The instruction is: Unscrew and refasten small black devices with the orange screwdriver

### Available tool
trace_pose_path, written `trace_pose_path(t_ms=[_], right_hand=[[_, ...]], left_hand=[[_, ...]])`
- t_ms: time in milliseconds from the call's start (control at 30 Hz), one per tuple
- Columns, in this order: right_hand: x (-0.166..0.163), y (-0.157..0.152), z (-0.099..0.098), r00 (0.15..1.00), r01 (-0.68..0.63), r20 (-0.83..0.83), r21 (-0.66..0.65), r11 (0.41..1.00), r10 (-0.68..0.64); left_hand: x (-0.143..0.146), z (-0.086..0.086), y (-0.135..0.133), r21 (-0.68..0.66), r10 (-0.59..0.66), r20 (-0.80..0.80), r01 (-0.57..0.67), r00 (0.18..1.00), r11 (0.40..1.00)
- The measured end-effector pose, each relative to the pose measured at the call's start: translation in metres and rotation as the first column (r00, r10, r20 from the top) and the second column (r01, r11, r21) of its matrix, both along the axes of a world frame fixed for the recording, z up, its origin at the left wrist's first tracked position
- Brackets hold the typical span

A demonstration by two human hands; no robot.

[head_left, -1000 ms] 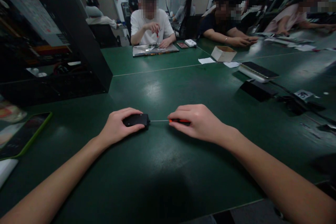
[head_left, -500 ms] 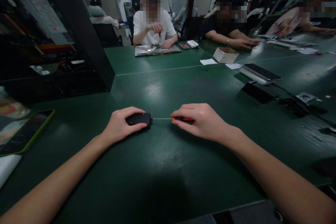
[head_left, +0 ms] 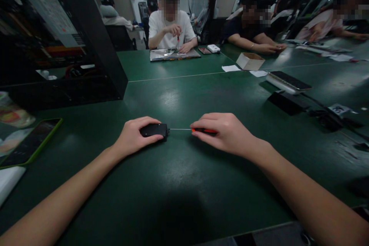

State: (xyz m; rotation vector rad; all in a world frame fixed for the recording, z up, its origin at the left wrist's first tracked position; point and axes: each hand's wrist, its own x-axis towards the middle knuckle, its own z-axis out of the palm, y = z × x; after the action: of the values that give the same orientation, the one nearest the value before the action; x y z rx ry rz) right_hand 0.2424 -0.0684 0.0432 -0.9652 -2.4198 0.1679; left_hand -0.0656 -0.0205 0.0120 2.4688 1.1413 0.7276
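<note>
My left hand [head_left: 137, 135] is closed around a small black box-shaped device [head_left: 155, 132], thumb on the near side and fingers on the far side. A small fitting sticks out of the device's right end. My right hand [head_left: 223, 130] grips the red and black handle of a screwdriver [head_left: 205, 130]. Its thin metal shaft lies level and points left, with the tip at the fitting on the device. Whether the tip sits inside the fitting I cannot tell. Both hands are low over the green table [head_left: 173, 177].
A black cabinet [head_left: 111, 57] stands at the left, with a green-cased phone [head_left: 31, 142] nearer me. To the right are an open carton [head_left: 250, 61], a phone on a white block [head_left: 290, 82] and black cables [head_left: 328, 119]. Across the table, a person [head_left: 173, 27] works with a screwdriver.
The whole view has shifted slightly, so most things appear a little further right. Both hands keep their grips, and the screwdriver stays lined up with the black device.
</note>
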Motion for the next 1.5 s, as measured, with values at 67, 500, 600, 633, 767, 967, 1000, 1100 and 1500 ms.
trace_pose_path(t_ms=[67,500,600,633,767,967,1000,1100,1500], right_hand=[[-0.0005,-0.0002,-0.0007,1.000,-0.006,0.008,-0.001,1.000,0.006],[-0.0026,-0.0029,0.0012,1.000,-0.021,0.007,-0.007,1.000,0.021],[-0.0019,-0.0032,0.0021,1.000,-0.022,0.012,-0.003,1.000,0.022],[-0.0016,-0.0032,0.0023,1.000,-0.020,0.015,-0.001,1.000,0.020],[-0.0006,-0.0031,0.0029,1.000,-0.012,0.007,-0.005,1.000,0.012],[-0.0009,-0.0040,0.0041,1.000,-0.013,0.007,-0.015,1.000,0.013],[-0.0009,-0.0041,0.0045,1.000,-0.012,0.006,-0.016,1.000,0.012],[-0.0007,-0.0045,0.0056,1.000,-0.015,0.007,-0.020,1.000,0.015],[-0.0010,-0.0031,0.0035,0.999,-0.049,0.018,-0.059,0.997,0.051]], left_hand=[[0.0009,0.0001,-0.0003,-0.001,-0.003,0.000,0.003,1.000,1.000],[0.0025,0.0008,-0.0029,-0.007,-0.017,-0.012,0.017,1.000,1.000],[0.0032,0.0009,-0.0031,-0.012,-0.029,-0.023,0.028,0.999,1.000],[0.0033,0.0009,-0.0031,-0.012,-0.030,-0.024,0.030,0.999,0.999],[0.0033,0.0007,-0.0029,-0.010,-0.031,-0.026,0.031,0.999,0.999],[0.0028,-0.0004,-0.0022,-0.002,-0.027,-0.039,0.027,0.999,1.000],[0.0027,-0.0008,-0.0020,0.000,-0.026,-0.038,0.026,0.999,1.000],[0.0023,-0.0017,-0.0014,0.004,-0.030,-0.037,0.030,0.999,1.000],[0.0025,-0.0032,-0.0013,0.024,-0.042,-0.010,0.042,0.999,0.999]])
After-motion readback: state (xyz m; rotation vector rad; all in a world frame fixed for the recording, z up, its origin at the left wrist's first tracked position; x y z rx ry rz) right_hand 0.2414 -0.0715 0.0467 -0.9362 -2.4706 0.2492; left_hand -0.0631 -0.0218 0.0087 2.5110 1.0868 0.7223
